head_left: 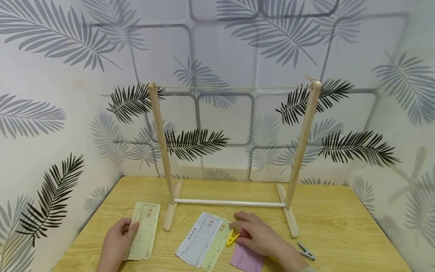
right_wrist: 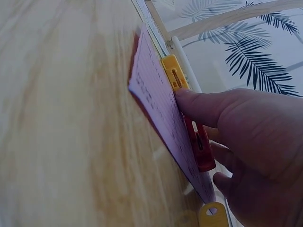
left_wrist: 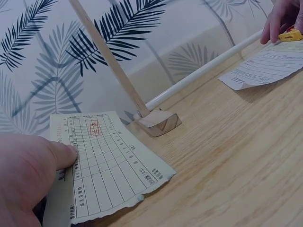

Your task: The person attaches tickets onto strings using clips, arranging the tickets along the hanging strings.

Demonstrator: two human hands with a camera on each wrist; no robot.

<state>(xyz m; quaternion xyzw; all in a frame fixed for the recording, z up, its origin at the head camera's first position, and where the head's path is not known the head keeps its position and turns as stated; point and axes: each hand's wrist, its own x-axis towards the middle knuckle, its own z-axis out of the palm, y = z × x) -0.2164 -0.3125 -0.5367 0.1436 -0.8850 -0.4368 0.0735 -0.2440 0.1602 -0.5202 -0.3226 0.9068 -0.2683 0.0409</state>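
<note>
My left hand (head_left: pixel 117 241) pinches a pale yellow-green receipt slip (head_left: pixel 146 230) by its left edge, thumb on top. In the left wrist view the slip (left_wrist: pixel 109 165) is lifted and slightly bent, with a ragged lower edge. My right hand (head_left: pixel 255 232) is over a pink slip (head_left: pixel 246 258), thumb and a finger at a yellow clothespin (head_left: pixel 232 238). The right wrist view has the thumb tip against the yellow clothespin (right_wrist: pixel 175 72); the other fingertips are partly hidden. A red clothespin (right_wrist: pixel 202 149) lies on the pink slip beneath the hand.
A white slip (head_left: pixel 197 240) overlaps another yellow-green slip (head_left: pixel 215 243) mid-table. Behind stands a wooden frame (head_left: pixel 300 151) with a string (head_left: pixel 231 88) across its top and a white crossbar (head_left: pixel 231 203). A grey clothespin (head_left: pixel 306 251) lies right; another yellow clip (right_wrist: pixel 213 215) shows below.
</note>
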